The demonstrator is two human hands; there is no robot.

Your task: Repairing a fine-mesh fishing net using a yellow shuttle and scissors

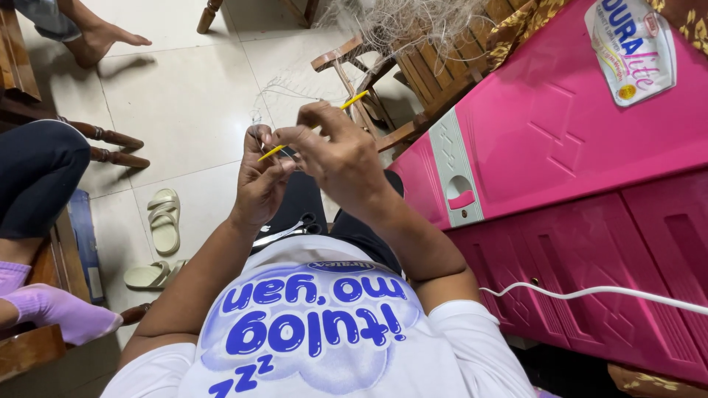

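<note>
My left hand [259, 180] and my right hand [338, 151] meet in front of my chest over a thin yellow needle-like tool [274, 151]. The right hand's fingers pinch the tool, whose far end [354, 99] pokes out beyond the knuckles. The left hand pinches fine pale net thread [259, 110] beside the tool's near tip. The thread runs up to a tangled pale net [402, 22] draped over a wooden chair [420, 70]. A pair of scissors [284, 232] lies on my lap.
A pink plastic cabinet [575, 147] stands close on the right, with a white cord [590, 292] across it. Pale sandals [164, 221] lie on the tiled floor. Another person's leg [37, 177] and purple-socked foot [59, 309] are at left; a bare foot [99, 37] is at top left.
</note>
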